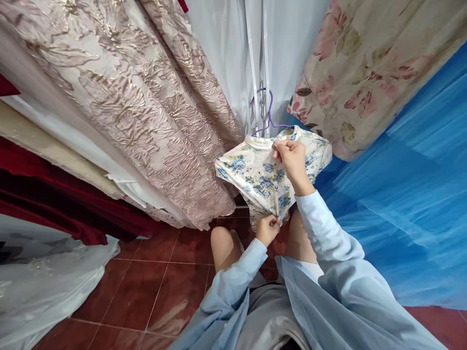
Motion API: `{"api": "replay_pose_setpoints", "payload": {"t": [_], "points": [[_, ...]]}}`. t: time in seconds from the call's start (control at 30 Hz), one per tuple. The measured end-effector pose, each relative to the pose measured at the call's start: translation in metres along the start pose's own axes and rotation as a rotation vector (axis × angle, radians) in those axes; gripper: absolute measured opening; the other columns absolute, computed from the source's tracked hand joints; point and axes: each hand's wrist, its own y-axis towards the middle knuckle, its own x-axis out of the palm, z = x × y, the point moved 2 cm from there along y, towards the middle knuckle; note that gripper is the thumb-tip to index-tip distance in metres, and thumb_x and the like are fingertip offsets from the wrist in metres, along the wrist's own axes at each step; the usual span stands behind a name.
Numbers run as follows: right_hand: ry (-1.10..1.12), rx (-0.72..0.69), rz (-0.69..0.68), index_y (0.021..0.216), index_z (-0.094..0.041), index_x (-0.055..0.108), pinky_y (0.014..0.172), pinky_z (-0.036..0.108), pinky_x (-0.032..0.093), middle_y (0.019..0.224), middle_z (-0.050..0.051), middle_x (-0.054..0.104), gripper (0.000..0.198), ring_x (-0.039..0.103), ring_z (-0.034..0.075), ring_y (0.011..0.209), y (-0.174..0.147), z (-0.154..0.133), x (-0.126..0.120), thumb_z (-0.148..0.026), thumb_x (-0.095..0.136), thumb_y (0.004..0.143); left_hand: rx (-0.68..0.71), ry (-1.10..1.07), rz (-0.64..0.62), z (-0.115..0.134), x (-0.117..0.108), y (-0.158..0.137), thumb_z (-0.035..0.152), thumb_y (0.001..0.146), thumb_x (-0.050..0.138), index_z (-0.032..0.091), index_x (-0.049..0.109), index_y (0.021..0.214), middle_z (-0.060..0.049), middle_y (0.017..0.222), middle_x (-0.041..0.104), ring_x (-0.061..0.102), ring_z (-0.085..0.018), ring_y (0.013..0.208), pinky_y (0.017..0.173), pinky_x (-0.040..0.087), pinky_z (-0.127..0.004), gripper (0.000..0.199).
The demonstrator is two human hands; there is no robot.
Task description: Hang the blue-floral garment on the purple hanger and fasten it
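A small white shirt (251, 167) with blue flowers hangs in front of me on a purple hanger (270, 109). The hanger's hook is up among the white straps, and its arms go into the neck opening. My right hand (294, 158) pinches the front of the shirt just below the collar. Lower down, my left hand (267, 230) has its fingers closed on the same shirt's front near the bottom hem. Between the two hands the front edge is drawn fairly straight.
A pink and gold brocade garment (146, 112) hangs at the left, with dark red cloth (54, 194) beyond. At the right hang a cream floral garment (368, 78) and blue tulle (408, 194). White straps (251, 53) dangle behind. Red tiles (146, 287) cover the floor.
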Motion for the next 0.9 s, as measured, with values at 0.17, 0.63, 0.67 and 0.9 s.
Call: {"api": "replay_pose_setpoints", "payload": {"t": [0.17, 0.63, 0.67, 0.9], "points": [[0.011, -0.015, 0.005, 0.063, -0.018, 0.060, 0.046, 0.024, 0.035, 0.051, -0.001, 0.057, 0.027, 0.039, 0.009, 0.043, 0.005, -0.008, 0.004, -0.022, 0.058, 0.090, 0.021, 0.155, -0.096, 0.004, -0.010, 0.015, 0.024, 0.081, 0.072, 0.015, 0.062, 0.065, 0.004, 0.059, 0.054, 0.043, -0.009, 0.057, 0.058, 0.033, -0.021, 0.022], [-0.051, -0.014, -0.156, 0.077, -0.019, 0.059, 0.049, 0.023, 0.036, 0.054, -0.003, 0.059, 0.021, 0.048, 0.010, 0.046, -0.009, -0.015, -0.008, -0.034, 0.062, 0.091, 0.811, 0.190, 0.354, 0.176, -0.155, 0.112, 0.041, 0.103, 0.049, 0.020, 0.061, 0.133, -0.013, 0.131, 0.063, 0.065, -0.017, 0.094, 0.079, 0.052, -0.028, 0.039], [-0.053, -0.018, -0.161, 0.077, -0.019, 0.059, 0.050, 0.023, 0.036, 0.055, -0.003, 0.059, 0.022, 0.048, 0.010, 0.046, -0.009, -0.016, -0.008, -0.035, 0.061, 0.092, 0.859, 0.237, 0.301, 0.192, -0.159, 0.122, 0.042, 0.103, 0.049, 0.020, 0.062, 0.131, -0.012, 0.128, 0.065, 0.065, -0.017, 0.096, 0.082, 0.052, -0.029, 0.038], [-0.061, -0.023, -0.141, 0.075, -0.022, 0.051, 0.051, 0.024, 0.032, 0.051, -0.006, 0.049, 0.030, 0.043, 0.010, 0.046, -0.011, 0.008, -0.003, -0.045, 0.062, 0.089, 0.941, 0.407, 0.258, 0.211, -0.156, 0.142, 0.040, 0.105, 0.044, 0.016, 0.067, 0.095, -0.008, 0.092, 0.068, 0.065, -0.019, 0.091, 0.086, 0.050, -0.030, 0.035]]}}
